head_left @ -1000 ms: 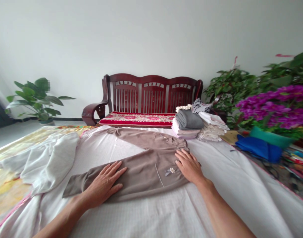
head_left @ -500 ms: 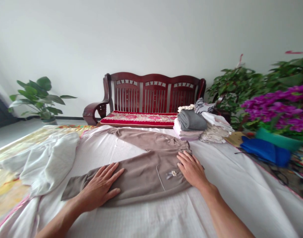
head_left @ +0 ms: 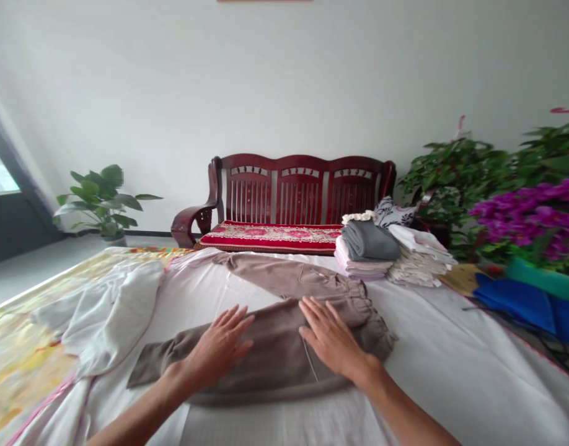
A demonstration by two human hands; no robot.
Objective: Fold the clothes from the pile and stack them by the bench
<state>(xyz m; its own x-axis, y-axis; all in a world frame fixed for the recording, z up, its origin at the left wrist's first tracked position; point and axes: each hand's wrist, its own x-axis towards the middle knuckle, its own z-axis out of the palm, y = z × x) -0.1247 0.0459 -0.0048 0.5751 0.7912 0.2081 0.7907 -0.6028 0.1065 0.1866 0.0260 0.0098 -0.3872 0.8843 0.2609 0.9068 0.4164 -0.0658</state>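
Brown trousers (head_left: 275,328) with a gathered elastic waist lie spread on a white sheet, waist to the right and legs to the left. My left hand (head_left: 224,347) is over the near leg, fingers stretched out and gripping nothing. Over the upper part of the same leg is my right hand (head_left: 328,337), its fingers apart and pointing away from me. It covers part of the trousers, including the small decoration near the waist. A pale drawstring shows just below its thumb. Whether either palm presses on the cloth, I cannot tell.
Left of the trousers lies a crumpled white garment (head_left: 121,310). Folded clothes (head_left: 370,244) are stacked at the back right, beside a white pile (head_left: 421,254). A blue cloth (head_left: 521,303) and purple flowers (head_left: 535,214) are far right. Behind stands a wooden bench (head_left: 298,186).
My right hand has moved left from the waistband onto the upper leg. My left hand has shifted a little to the right. The view has tilted up slightly, and the trousers stay spread.
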